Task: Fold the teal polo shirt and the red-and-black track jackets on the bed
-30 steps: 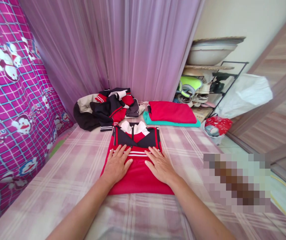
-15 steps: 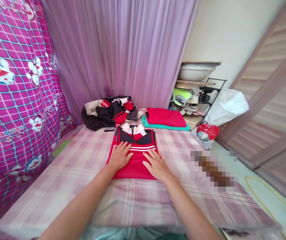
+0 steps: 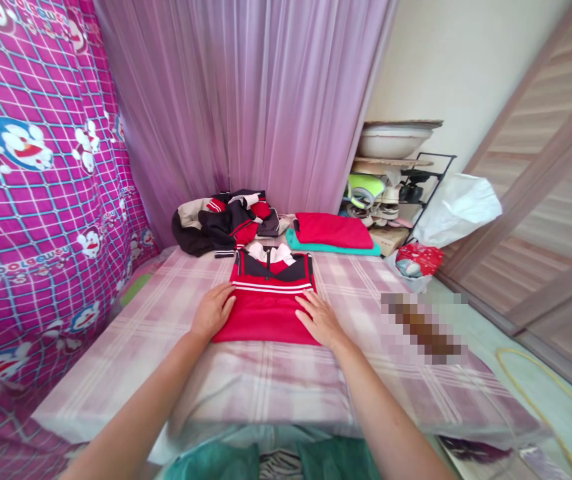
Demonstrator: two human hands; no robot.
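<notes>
A red jacket [image 3: 269, 320] with a navy upper part, white collar and double white stripe lies folded on the plaid-covered bed [image 3: 131, 347]. At its left edge rests my left hand [image 3: 214, 311], flat with the fingers together and the thumb apart. My right hand [image 3: 319, 317] lies on the right side of the jacket, palm down, fingers spread. Neither hand grips the cloth. Behind the jacket, to the right, sits a folded stack with a red garment [image 3: 333, 230] on top of a teal one [image 3: 339, 249].
A crumpled heap of dark, red and white clothes [image 3: 226, 223] lies at the back left. Beyond the bed's right side stand a shoe rack [image 3: 431, 193] with a basin [image 3: 393, 141], and plastic bags [image 3: 459, 210]. A purple curtain [image 3: 256, 100] hangs behind; a patterned pink curtain [image 3: 61, 220] hangs left.
My left hand has slid left from the top of the jacket to its left edge. My right hand stays on the right side. The view has pulled back, showing the bed's front edge.
</notes>
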